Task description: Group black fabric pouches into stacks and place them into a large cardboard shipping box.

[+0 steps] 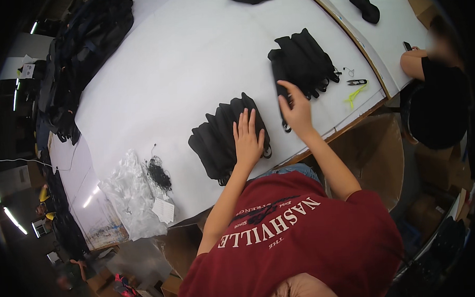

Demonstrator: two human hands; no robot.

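My left hand lies flat with fingers stretched out on a row of overlapping black fabric pouches, over its right-hand end. Small loops stick out from the pouches' near ends. Further right, my right hand has its thumb and forefinger apart. Its fingertips lie over a single black pouch at the left side of a second row of black pouches. The rest of that hand's fingers are partly hidden.
Thread snips and a yellow-green strip lie near the table's right edge. To the left are clear plastic bags, tangled black cords and a white card. Dark garments heap at far left. A person sits at right.
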